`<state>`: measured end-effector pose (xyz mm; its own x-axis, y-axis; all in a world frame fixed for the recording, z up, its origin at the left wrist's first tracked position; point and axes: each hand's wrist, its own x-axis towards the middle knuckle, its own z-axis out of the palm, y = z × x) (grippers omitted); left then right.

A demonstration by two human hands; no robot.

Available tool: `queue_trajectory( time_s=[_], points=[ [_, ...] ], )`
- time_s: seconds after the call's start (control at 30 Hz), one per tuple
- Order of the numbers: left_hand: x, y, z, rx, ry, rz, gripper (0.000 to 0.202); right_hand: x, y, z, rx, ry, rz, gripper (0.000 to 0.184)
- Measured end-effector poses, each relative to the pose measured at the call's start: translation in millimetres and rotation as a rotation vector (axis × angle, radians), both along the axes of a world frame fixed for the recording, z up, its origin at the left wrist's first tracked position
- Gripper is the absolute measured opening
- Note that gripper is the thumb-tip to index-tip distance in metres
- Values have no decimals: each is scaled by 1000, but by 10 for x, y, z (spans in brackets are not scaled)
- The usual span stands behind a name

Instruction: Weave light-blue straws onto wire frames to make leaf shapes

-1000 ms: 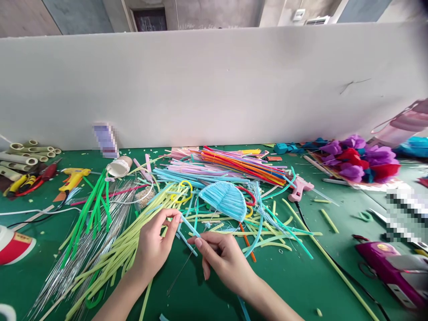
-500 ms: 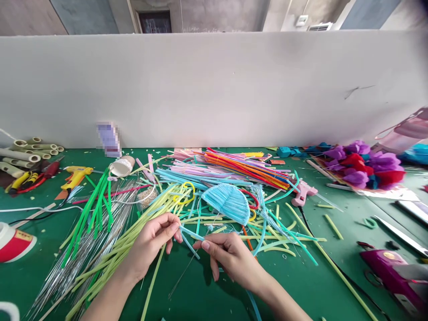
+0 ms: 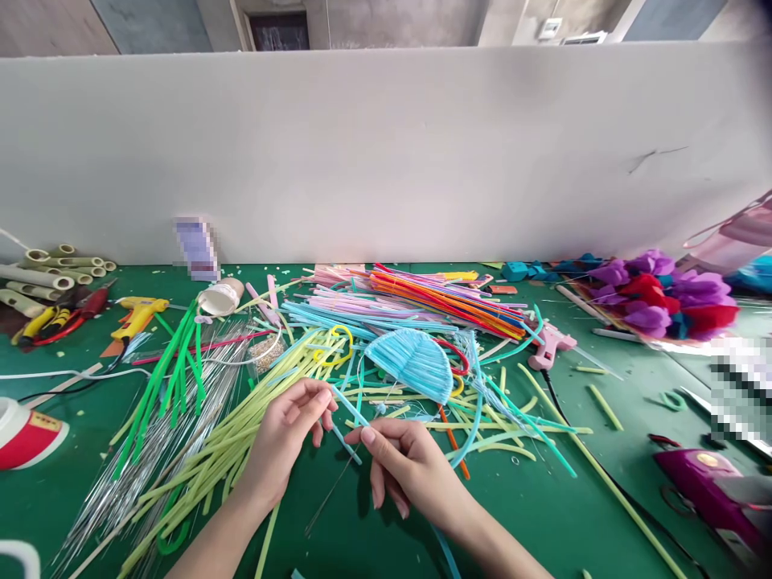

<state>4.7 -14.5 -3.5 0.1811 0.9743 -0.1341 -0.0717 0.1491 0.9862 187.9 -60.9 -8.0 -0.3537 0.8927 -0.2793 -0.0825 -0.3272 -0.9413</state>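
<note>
Both hands pinch one light-blue straw [image 3: 350, 408] near the table's [image 3: 543, 515] front edge, mid-width: left hand [image 3: 283, 438] holds its far end, right hand [image 3: 413, 470] its near end, axis slanting far-left to near-right.

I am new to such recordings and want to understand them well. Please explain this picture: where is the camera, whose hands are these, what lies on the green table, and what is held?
There is no machine here: a person works with two bare hands. The single camera sits on that person's head and looks forward and down, so the arms enter from the bottom edge. The left hand and the right hand each pinch a thin light blue strip between them. On the green table lie many coloured strips, a light blue fan-shaped piece, silver wires, a yellow glue gun, a pink glue gun and purple and red paper flowers. A white partition stands behind.
</note>
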Motion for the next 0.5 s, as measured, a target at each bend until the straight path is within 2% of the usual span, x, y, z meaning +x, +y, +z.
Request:
queue_trajectory(
  time_s=[0.5],
  points=[
    [-20,-5,-49,112,104,15,19,11,-7,-35,-9,-46,51,56]
  ],
)
